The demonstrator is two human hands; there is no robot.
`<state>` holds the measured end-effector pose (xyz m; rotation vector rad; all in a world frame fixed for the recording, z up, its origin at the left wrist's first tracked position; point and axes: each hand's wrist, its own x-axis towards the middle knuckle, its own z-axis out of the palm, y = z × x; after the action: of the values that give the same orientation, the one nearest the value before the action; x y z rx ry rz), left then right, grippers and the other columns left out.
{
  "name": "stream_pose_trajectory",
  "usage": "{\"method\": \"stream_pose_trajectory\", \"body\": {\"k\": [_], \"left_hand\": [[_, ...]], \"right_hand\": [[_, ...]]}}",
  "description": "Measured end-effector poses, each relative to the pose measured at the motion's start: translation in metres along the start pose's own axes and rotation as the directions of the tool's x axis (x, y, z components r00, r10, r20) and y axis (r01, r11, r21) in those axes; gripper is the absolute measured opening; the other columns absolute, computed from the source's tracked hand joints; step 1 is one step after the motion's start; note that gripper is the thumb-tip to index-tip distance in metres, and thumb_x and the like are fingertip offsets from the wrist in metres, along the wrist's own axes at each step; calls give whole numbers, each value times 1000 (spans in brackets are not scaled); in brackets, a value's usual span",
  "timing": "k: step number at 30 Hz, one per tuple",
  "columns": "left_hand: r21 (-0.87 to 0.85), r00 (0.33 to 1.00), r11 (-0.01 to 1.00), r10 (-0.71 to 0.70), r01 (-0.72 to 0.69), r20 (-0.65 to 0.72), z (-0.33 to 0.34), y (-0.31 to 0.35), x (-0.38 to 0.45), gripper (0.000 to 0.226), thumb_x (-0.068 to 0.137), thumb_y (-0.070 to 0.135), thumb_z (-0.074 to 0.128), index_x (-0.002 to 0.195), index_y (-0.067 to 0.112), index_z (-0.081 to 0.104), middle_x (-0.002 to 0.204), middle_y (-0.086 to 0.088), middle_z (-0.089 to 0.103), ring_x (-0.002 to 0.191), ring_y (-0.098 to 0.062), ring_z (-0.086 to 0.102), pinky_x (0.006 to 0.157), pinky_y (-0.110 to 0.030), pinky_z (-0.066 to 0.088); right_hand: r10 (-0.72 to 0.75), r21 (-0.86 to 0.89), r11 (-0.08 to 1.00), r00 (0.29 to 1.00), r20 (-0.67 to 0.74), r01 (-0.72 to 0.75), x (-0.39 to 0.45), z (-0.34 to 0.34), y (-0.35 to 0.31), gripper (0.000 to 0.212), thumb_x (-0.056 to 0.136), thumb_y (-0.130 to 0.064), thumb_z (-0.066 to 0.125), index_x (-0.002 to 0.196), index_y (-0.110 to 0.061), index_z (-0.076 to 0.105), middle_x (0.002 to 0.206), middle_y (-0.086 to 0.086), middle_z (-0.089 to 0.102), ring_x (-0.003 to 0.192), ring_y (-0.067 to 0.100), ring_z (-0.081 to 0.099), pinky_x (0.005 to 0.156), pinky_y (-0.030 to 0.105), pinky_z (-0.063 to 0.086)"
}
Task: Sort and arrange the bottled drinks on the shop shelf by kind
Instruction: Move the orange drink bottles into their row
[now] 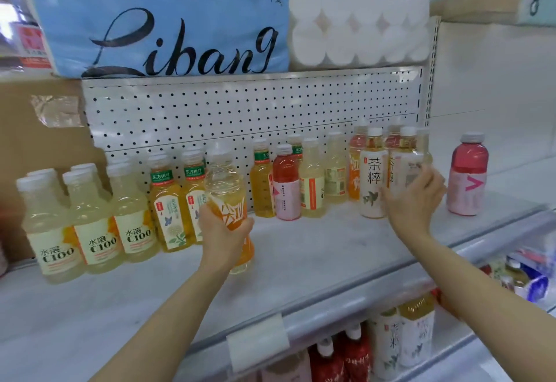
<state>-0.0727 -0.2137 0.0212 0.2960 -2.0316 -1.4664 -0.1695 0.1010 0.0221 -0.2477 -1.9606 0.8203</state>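
Bottle with orange label [227, 201] upright in left hand [222, 232] at the shelf [301, 261] middle; its match [355, 167] stands rightward, nearer right hand [416, 198], which grips a clear bottle [416, 161].

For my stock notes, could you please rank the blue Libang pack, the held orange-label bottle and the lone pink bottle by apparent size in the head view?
1. Blue Libang pack
2. Orange-label bottle in the left hand, though nearness enlarges it
3. Pink bottle
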Motion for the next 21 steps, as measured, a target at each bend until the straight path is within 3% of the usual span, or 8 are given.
{"method": "stream_pose_trajectory", "body": {"k": [3, 5, 14, 21], "left_hand": [[15, 1000, 1000, -20, 20, -7, 4, 1, 1, 65, 83, 22, 79, 121, 28, 26, 124, -1, 46, 112, -20, 50, 86, -35, 42], [16, 1000, 1000, -24, 24, -10, 4, 3, -2, 66, 85, 21, 77, 123, 27, 25, 123, 1, 43, 111, -19, 48, 88, -37, 42], [1, 999, 1000, -29, 29, -33, 7, 11, -13, 74, 88, 22, 74, 143, 20, 24, 127, 5, 40, 112, -16, 45, 97, -41, 42], [-26, 998, 999, -44, 43, -52, 10, 5, -12, 75, 90, 25, 72, 145, 20, 22, 132, 0, 44, 116, -23, 48, 97, -45, 42]], "right_hand": [[130, 51, 990, 988, 83, -134, 16, 14, 22, 105, 63, -36, 87, 140, 0, 25, 140, 26, 32, 127, 40, 32, 106, 52, 29], [160, 112, 978, 977, 142, -176, 19, 24, 31, 108, 64, -34, 88, 144, -2, 22, 143, 27, 30, 130, 41, 30, 107, 52, 27], [224, 288, 914, 947, 229, -286, 40, 38, 38, 80, 75, -25, 81, 134, 0, 32, 131, 26, 48, 119, 43, 48, 95, 48, 39], [159, 253, 936, 935, 318, -246, 37, 31, 38, 79, 75, -42, 77, 127, -6, 30, 125, 22, 54, 110, 41, 55, 86, 53, 49]]}}
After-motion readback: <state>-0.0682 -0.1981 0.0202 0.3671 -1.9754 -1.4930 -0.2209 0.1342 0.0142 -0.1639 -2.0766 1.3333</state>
